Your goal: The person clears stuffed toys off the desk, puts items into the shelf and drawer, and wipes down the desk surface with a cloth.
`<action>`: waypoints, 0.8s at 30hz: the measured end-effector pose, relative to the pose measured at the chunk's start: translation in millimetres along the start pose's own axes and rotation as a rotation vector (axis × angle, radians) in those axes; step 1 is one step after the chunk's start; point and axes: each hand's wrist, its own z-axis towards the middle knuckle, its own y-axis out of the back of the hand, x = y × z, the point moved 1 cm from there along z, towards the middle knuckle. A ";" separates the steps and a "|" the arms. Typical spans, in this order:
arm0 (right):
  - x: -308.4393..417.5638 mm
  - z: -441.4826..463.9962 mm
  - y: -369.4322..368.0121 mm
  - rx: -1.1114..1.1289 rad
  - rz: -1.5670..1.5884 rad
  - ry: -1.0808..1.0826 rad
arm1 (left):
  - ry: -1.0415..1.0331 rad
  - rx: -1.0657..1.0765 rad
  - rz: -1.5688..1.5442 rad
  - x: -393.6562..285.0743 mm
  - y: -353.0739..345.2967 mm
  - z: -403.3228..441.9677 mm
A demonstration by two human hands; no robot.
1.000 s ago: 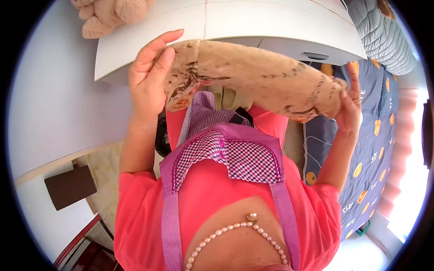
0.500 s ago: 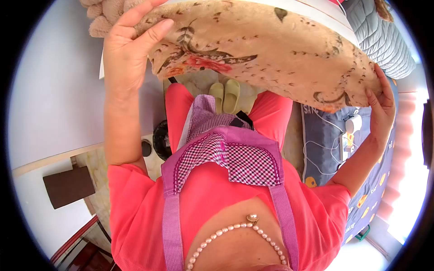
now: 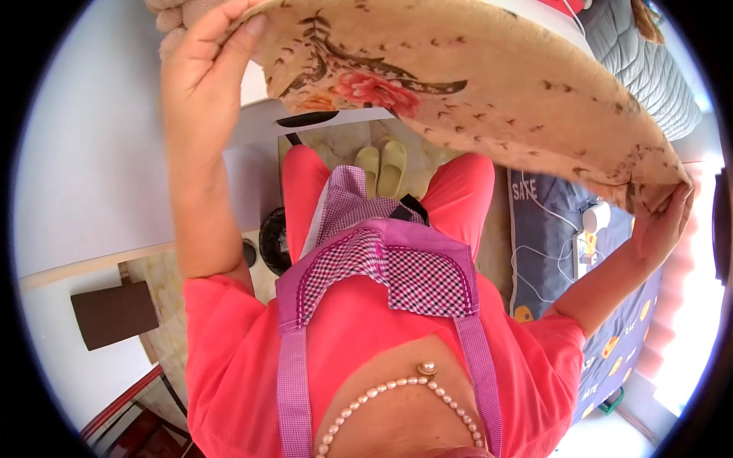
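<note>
A beige plush cloth (image 3: 466, 95) with a red flower and dark leaf print stretches across the top of the head view. My left hand (image 3: 205, 88) pinches its left corner between thumb and fingers. At the right, my right hand (image 3: 663, 223) grips the other corner, fingers closed over the edge. Between the hands the cloth sags and bends, its lower edge hanging over my knees. The upper edge runs partly out of view.
A pale table surface (image 3: 92, 153) lies at the left. Green slippers (image 3: 392, 169) and a black bin (image 3: 272, 240) are on the floor. At right, a dark blue printed cover (image 3: 534, 229) bears a power strip (image 3: 584, 256) and white cables; a grey quilted item (image 3: 641, 69) lies beyond.
My right hand has moved right and down, pulling the cloth wider. My left hand has shifted slightly left and up. More of the pale furniture with a dark slot shows beneath the cloth.
</note>
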 end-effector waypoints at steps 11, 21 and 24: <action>-7.9 44.4 -1.3 0.095 -0.341 0.080 | -0.038 0.093 0.215 -4.5 -27.9 17.3; -3.4 50.0 -5.0 -0.122 -0.038 0.168 | 0.059 -0.071 -0.322 -30.2 -42.3 26.0; 9.4 13.7 -43.3 -0.224 0.028 0.393 | -0.348 -0.477 -0.456 -25.0 -55.1 28.3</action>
